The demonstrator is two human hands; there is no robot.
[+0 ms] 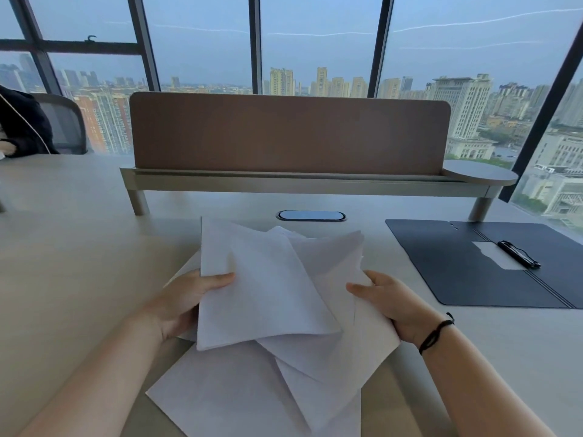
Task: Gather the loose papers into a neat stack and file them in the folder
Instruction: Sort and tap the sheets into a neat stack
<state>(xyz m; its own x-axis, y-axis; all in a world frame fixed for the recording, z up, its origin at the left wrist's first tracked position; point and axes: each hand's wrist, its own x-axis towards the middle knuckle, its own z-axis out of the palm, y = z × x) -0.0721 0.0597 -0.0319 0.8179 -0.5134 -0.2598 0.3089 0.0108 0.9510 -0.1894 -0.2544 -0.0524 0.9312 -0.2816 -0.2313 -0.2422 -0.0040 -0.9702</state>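
A messy bundle of white papers (271, 288) is lifted off the pale desk, its sheets fanned at different angles. My left hand (186, 298) grips the bundle's left edge, thumb on top. My right hand (388, 298) grips its right edge, a black cord around the wrist. More loose white sheets (227, 392) lie flat on the desk under the bundle, near the front edge. A dark folder (448, 263) lies open on the desk to the right, with a black clip (519, 254) and a white label at its spine.
A brown divider panel (290, 134) on a metal rail crosses the back of the desk (63, 234). An oval cable port (310, 215) sits just beyond the papers. A mesh chair with a dark garment (25, 121) stands at far left. Windows lie behind.
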